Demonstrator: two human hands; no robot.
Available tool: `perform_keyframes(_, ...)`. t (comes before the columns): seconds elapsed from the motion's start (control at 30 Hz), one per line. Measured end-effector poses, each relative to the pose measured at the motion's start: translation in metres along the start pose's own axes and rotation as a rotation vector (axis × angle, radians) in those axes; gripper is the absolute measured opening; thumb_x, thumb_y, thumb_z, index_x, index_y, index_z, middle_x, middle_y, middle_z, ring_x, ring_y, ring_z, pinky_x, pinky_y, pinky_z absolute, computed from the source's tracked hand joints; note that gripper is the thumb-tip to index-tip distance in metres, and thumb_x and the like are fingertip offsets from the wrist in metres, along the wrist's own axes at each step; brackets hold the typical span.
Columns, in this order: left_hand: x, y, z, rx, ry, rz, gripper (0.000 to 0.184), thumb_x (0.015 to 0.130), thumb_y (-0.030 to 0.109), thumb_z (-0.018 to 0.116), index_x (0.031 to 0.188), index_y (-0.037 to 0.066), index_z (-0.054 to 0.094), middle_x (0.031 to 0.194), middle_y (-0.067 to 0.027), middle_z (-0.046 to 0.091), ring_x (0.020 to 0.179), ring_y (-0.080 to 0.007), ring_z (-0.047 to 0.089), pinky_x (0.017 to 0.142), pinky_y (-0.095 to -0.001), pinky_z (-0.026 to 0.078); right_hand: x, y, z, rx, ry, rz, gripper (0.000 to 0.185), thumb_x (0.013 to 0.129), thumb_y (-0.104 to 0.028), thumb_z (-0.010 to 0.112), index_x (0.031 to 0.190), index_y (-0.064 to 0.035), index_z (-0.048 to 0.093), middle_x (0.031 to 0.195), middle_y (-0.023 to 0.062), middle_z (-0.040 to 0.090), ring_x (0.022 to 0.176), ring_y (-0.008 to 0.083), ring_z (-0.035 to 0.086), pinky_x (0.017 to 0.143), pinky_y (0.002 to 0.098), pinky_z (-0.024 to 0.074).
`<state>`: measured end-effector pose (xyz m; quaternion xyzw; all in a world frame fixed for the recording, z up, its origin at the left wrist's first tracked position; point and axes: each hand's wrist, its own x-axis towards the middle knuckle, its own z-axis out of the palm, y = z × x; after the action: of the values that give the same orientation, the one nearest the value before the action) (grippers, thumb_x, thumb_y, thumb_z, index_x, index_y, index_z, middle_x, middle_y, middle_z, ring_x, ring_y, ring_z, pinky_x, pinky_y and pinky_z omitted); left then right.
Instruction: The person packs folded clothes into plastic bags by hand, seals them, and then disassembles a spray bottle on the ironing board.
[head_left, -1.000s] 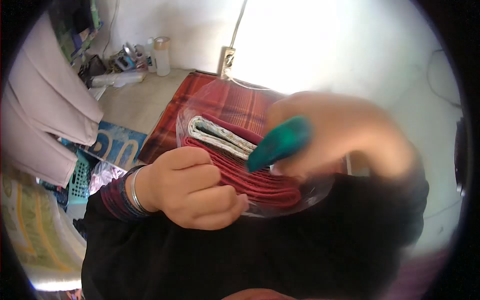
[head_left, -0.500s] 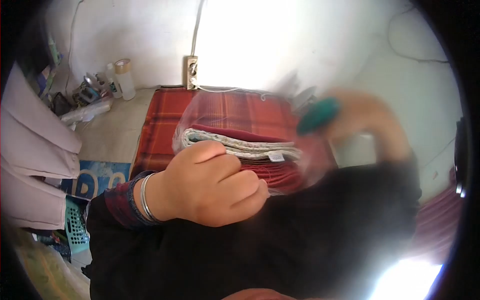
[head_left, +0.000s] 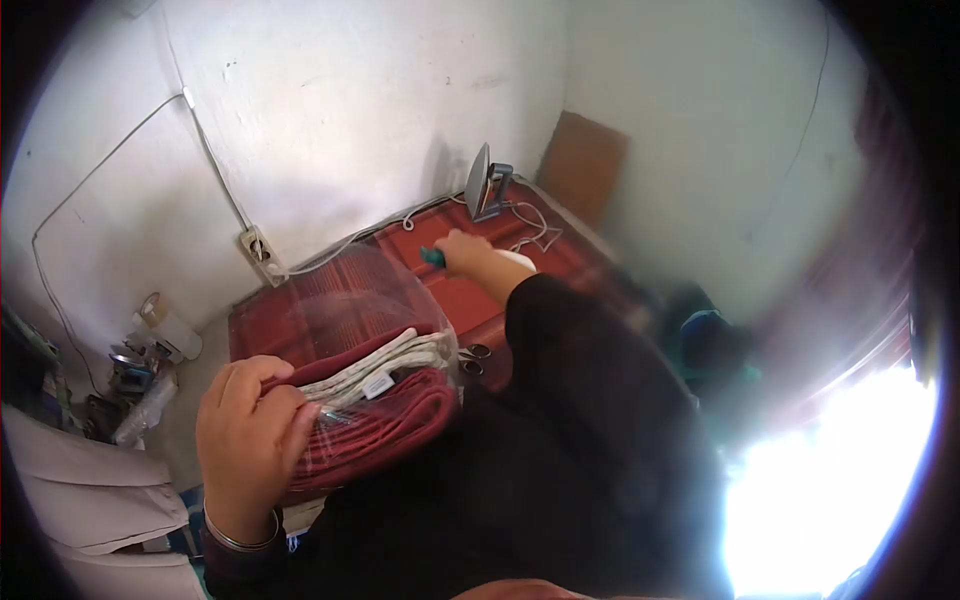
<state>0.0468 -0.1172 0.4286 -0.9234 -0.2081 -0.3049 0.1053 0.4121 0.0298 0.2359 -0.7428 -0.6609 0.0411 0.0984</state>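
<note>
A clear plastic bag (head_left: 345,265) holds a stack of folded cloth (head_left: 370,435), dark red with a pale patterned layer and a white tag. My left hand (head_left: 245,425) grips the left side of this bag with its fingers curled. Over the far part of the red plaid cover, my right hand (head_left: 466,252) is closed on a small teal object (head_left: 433,257), whose kind I cannot make out. Beneath the right wrist a white thing (head_left: 517,259) shows in part. The handles of a pair of scissors (head_left: 474,358) lie beside the bag.
An iron (head_left: 485,185) stands upright at the back of the plaid cover (head_left: 465,300), its cord trailing. A wall socket (head_left: 262,252) has a cable plugged in. A brown board (head_left: 585,165) leans in the corner. Bottles (head_left: 170,325) stand at the left; pale cloth (head_left: 90,480) hangs nearer.
The view has swung to the right. My right hand has reached away over the cover with the teal object. My left hand has moved from in front of the bag to its left side.
</note>
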Motion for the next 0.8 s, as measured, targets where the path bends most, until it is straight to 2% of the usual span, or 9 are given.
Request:
perform_keyframes(0.1,0.007,-0.01,0.005,-0.035,-0.078,-0.084,0.012,0.073,0.011,0.069,0.077,0.005,0.06,0.093,-0.0087,0.063,0.084,-0.0309,0.06,0.073,-0.0406,0.048,0.023,0.015,0.085,-0.001,-0.053,0.092,0.039,0.078,-0.032,0.067,0.113,-0.0168,0.063,0.127,0.014,0.054,0.11,0.032,0.06,0.092,0.0572,0.0426)
perform_keyframes(0.17,0.006,-0.015,0.005,-0.03,-0.137,-0.146,0.012,0.074,0.011,0.068,0.077,0.004,0.059,0.097,-0.0103,0.064,0.088,-0.0322,0.061,0.076,-0.041,0.048,0.027,0.028,0.116,-0.094,-0.139,0.089,0.064,0.068,-0.038,0.08,0.123,-0.0176,0.056,0.127,0.0141,0.05,0.114,0.0339,0.056,0.097,0.0585,0.0382)
perform_keyframes(0.23,-0.003,-0.009,0.01,-0.105,-0.299,-0.295,0.012,0.078,0.013,0.066,0.08,0.004,0.059,0.103,-0.0117,0.065,0.094,-0.032,0.061,0.078,-0.0405,0.049,-0.01,0.011,0.081,-0.038,-0.08,0.101,0.067,0.075,-0.037,0.076,0.133,-0.0169,0.05,0.131,0.0159,0.051,0.115,0.0328,0.056,0.099,0.0535,0.0396)
perform_keyframes(0.3,-0.004,-0.008,0.007,-0.1,-0.3,-0.326,0.012,0.079,0.014,0.065,0.081,0.003,0.058,0.103,-0.0122,0.065,0.094,-0.0317,0.061,0.079,-0.04,0.049,-0.019,0.012,0.054,0.519,0.013,-0.181,0.065,0.081,-0.035,0.071,0.137,-0.0119,0.046,0.132,0.0165,0.053,0.116,0.0301,0.056,0.1,0.0456,0.0423)
perform_keyframes(0.37,-0.007,-0.011,0.01,-0.112,-0.288,-0.356,0.013,0.081,0.015,0.064,0.081,0.003,0.058,0.103,-0.0126,0.064,0.094,-0.0315,0.061,0.08,-0.0395,0.049,-0.059,-0.015,-0.013,1.187,-0.056,-0.326,0.056,0.086,-0.035,0.066,0.131,-0.0047,0.051,0.127,0.0175,0.056,0.113,0.0267,0.058,0.096,0.0389,0.0457)
perform_keyframes(0.43,-0.011,-0.018,0.016,-0.107,-0.228,-0.238,0.014,0.082,0.016,0.063,0.083,0.003,0.058,0.103,-0.012,0.065,0.092,-0.032,0.061,0.079,-0.0395,0.049,-0.114,-0.047,-0.076,1.377,0.23,-0.516,0.05,0.083,-0.03,0.07,0.121,0.0002,0.058,0.113,0.0142,0.062,0.106,0.0234,0.06,0.091,0.0353,0.0473)
perform_keyframes(0.57,-0.011,-0.032,0.024,-0.209,-0.229,-0.263,0.014,0.083,0.015,0.06,0.082,0.002,0.057,0.1,-0.0152,0.065,0.092,-0.034,0.061,0.08,-0.0388,0.047,-0.175,-0.091,-0.135,0.753,0.656,-1.294,0.031,0.083,-0.024,0.067,0.106,-0.0032,0.064,0.107,0.0136,0.063,0.097,0.0268,0.062,0.083,0.0429,0.0515)
perform_keyframes(0.67,-0.01,-0.04,0.025,-0.187,-0.374,-0.249,0.019,0.086,0.022,0.059,0.087,0.003,0.058,0.084,-0.0147,0.06,0.083,-0.0348,0.058,0.072,-0.0422,0.046,-0.202,-0.145,-0.141,0.359,0.541,-1.264,0.032,0.081,-0.023,0.066,0.107,-0.0054,0.064,0.107,0.0144,0.063,0.094,0.0295,0.063,0.086,0.0452,0.0501)
perform_keyframes(0.8,-0.007,-0.044,0.032,-0.126,-0.341,-0.15,0.02,0.086,0.023,0.06,0.083,0.003,0.056,0.079,-0.0137,0.057,0.078,-0.0343,0.057,0.068,-0.0427,0.044,-0.19,-0.166,-0.122,-0.061,0.535,-0.822,0.035,0.08,-0.021,0.066,0.111,-0.0074,0.062,0.102,0.0142,0.063,0.089,0.0301,0.063,0.088,0.0461,0.0476)
